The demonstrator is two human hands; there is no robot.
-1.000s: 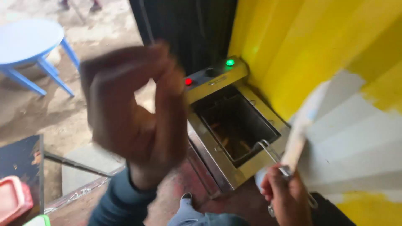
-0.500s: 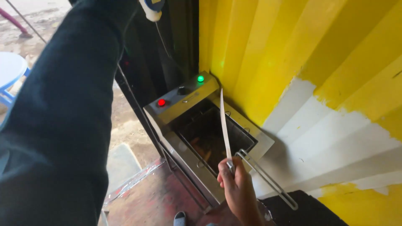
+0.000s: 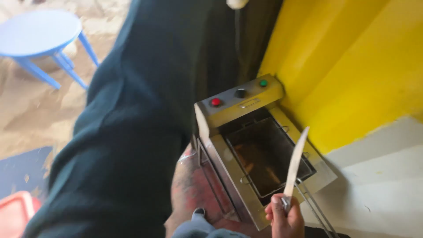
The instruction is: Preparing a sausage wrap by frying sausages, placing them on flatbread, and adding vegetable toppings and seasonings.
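My right hand (image 3: 284, 218) is at the bottom edge, gripping the handle of a pale-bladed knife (image 3: 295, 163). Its blade points up over a stainless deep fryer (image 3: 229, 172). The fryer has a wire basket (image 3: 269, 161) inside, and a red button (image 3: 215, 102), a black knob (image 3: 240, 93) and a green light (image 3: 263, 83) on its top panel. My left arm in a dark sleeve (image 3: 132, 132) is raised across the left and middle of the view. Its hand is out of sight above the top edge, beside a small white object (image 3: 238, 2).
A yellow and white corrugated wall (image 3: 352, 66) stands right behind the fryer. A blue plastic table (image 3: 37, 33) stands on sandy ground at the upper left. A red tray (image 3: 11, 216) shows at the lower left corner. The basket's handle (image 3: 315, 209) sticks out toward me.
My left hand rose from in front of the camera to above the frame, leaving only the sleeve in view. The knife in my right hand stayed upright over the fryer.
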